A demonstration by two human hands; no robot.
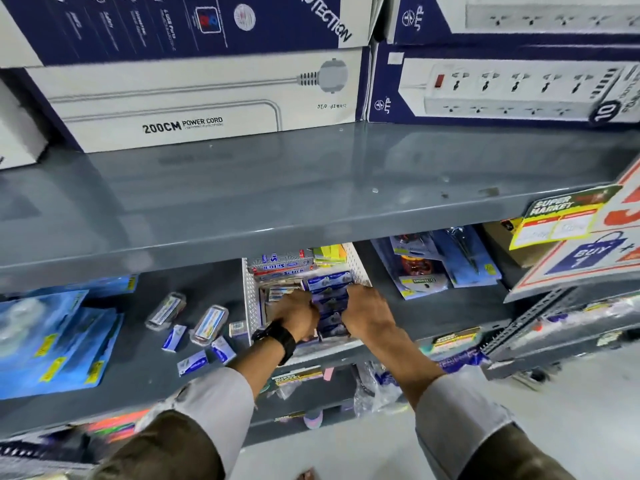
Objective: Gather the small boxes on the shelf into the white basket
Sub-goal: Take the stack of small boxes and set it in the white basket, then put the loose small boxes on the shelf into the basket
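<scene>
White basket: the perforated white basket (250, 299) stood on the grey middle shelf (194, 282), its long axis running from the shelf's front lip back under the upper shelf (311, 188); it already held rows of blue packets (329, 282) and other stock.
Hands: the left hand (294, 315) and the right hand (367, 311) were both down inside the basket, curled around the blue packets as if squaring them up; whether either one truly gripped a packet could not be told.
Wrist: a black watch (282, 339) sat on the left wrist.
Loose boxes: small blue-and-white boxes (175, 337) lay flat on the same shelf, to the left of the basket, with one pale box (238, 329) just beside the basket's left wall.
Box axes: they pointed every way, some along the shelf, some slanted.
Among them: two clear plastic cases (209, 323) lay between the boxes, close enough to get in the way.
Nearer hand: the left hand, by my judgement, since the boxes lay on its side and the basket wall stood between them and the right.
Edges: several boxes (192, 362) rested close to the front lip and could probably be knocked off by a careless sweep.
Open room: bare shelf lay behind the boxes; the upper shelf hung low over the basket's back half, so a lift over the left wall near the front looked easiest.
Left margin: blue flat packs (55, 341) closed off the far left.
</scene>
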